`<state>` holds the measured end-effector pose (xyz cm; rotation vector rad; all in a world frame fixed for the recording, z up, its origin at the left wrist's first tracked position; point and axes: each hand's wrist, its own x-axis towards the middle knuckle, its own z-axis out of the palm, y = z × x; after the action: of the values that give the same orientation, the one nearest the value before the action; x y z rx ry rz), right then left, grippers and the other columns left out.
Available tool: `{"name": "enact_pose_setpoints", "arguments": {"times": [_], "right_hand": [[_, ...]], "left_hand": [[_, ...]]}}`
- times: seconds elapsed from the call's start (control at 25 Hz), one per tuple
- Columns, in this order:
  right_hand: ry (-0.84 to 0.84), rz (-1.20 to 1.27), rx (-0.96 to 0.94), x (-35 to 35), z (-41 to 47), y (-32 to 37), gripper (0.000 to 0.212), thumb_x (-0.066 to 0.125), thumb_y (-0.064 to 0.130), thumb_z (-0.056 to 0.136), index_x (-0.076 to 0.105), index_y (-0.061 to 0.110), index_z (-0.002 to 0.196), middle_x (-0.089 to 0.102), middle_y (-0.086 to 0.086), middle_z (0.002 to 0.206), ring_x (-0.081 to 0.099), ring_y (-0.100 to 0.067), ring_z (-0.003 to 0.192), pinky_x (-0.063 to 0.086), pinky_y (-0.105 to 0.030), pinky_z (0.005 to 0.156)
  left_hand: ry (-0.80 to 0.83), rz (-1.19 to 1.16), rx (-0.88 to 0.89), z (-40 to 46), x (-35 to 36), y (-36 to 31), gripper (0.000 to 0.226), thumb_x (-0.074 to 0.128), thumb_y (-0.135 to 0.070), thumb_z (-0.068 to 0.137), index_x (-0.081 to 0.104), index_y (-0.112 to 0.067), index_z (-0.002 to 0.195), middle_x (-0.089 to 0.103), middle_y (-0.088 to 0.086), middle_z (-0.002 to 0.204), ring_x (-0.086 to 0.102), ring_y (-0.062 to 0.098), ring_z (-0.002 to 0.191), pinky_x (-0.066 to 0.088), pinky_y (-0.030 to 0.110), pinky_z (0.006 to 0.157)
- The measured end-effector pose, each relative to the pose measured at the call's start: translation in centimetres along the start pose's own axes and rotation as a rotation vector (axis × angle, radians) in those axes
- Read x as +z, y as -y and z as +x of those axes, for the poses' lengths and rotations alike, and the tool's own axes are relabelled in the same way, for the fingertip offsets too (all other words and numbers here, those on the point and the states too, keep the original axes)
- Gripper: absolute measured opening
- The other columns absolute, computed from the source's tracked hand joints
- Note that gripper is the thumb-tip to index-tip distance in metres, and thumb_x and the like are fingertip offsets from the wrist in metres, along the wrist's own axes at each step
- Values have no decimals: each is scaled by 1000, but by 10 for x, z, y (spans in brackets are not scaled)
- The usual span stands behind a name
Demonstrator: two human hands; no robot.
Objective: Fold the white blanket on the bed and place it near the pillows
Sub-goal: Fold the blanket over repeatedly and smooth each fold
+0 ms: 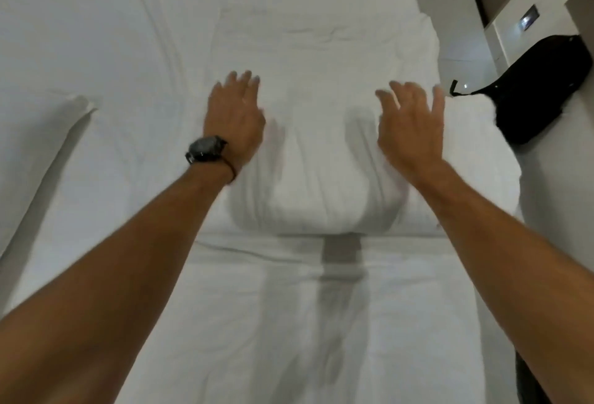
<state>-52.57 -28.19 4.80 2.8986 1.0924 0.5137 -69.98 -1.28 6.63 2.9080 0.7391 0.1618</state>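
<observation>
— White bedding fills nearly everything: one bed under a wrinkled white sheet, running from the near edge up to its rounded far corner.

— And the blanket?

— One white blanket, folded into a thick bundle, lying on the right half of the bed. Its rounded fold faces the person, and its far end reaches toward the mattress's upper right corner. I can't make out pillows with any certainty; a flatter white fold lies at the left edge, but what it is I cannot tell.

— Anything else nearby?

— One black bag at the right, beside the bed and just past the blanket's right side, a strap loop sticking out toward the blanket. Behind it, a pale wall with one small dark panel. Nothing lies between the arms and the blanket.

— Hands?

— Two, both bare forearms stretched forward. The left hand lies palm down on the blanket's left edge, fingers extended and close together, gripping nothing. The right hand hovers over the right part of the blanket, fingers spread apart and slightly curled, holding nothing; whether it touches the fabric I cannot tell, as it is blurred.

— Smallest thing?

— One dark wristwatch on the left wrist.
</observation>
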Motion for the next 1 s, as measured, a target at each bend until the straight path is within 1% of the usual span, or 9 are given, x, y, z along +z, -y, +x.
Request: {"name": "enact_pose_setpoints", "arguments": {"times": [0.16,0.28,0.4,0.52,0.6,0.68,0.76,0.8,1.0], "right_hand": [[102,101,17,36,-85,3,55,39,43,112,57,14,155,50,-19,165,45,-41,153,25,-62,128],[142,103,-50,39,-121,3,63,35,52,113,49,16,163,41,-21,171,37,-43,158,20,-64,130],[211,123,-88,35,-133,0,83,37,74,105,42,19,167,36,-20,174,32,-44,160,14,-66,131],[368,40,-172,38,-134,-8,123,72,84,76,29,20,172,30,-23,175,31,-49,159,13,-70,128],[468,14,-165,39,-133,-7,125,95,53,62,37,19,168,50,-22,163,49,-48,148,29,-68,121],[462,43,-128,37,-135,-2,94,96,23,58,64,20,146,77,-13,124,76,-39,108,54,-52,93],[370,87,-76,27,-141,3,68,96,15,50,80,25,115,79,-1,79,73,-32,60,44,-33,55],[354,112,-63,20,-147,6,62,97,16,47,81,27,106,75,1,68,67,-31,49,36,-28,50],[363,217,-56,-31,-234,21,71,97,24,33,84,27,102,71,2,63,66,-29,46,43,-28,41]], "left_hand": [[89,-43,155,-78,58,-3,71,24,-52,107,26,-9,164,21,11,173,17,31,160,12,49,130],[125,59,280,-115,75,2,88,25,-71,101,23,-10,165,18,11,173,13,32,161,13,54,129],[204,191,342,-128,84,4,116,53,-85,82,18,-13,166,16,14,174,14,36,160,13,61,127],[351,272,246,-126,89,0,135,87,-61,65,11,-14,167,14,16,174,17,39,159,15,67,123],[394,249,203,-125,89,-10,118,89,-27,73,18,-9,165,26,16,170,30,39,155,28,62,122],[335,211,208,-125,86,-15,97,85,-3,69,41,-7,156,55,18,152,59,41,132,51,54,102],[327,156,188,-130,77,-15,86,87,-4,65,55,-10,145,71,15,122,72,41,98,58,45,69],[333,126,183,-137,76,-13,81,85,-7,68,56,-13,143,72,13,115,72,40,91,56,43,62],[285,55,209,-236,60,-12,80,88,-8,50,68,-15,128,75,11,104,74,38,76,58,43,47]]}}
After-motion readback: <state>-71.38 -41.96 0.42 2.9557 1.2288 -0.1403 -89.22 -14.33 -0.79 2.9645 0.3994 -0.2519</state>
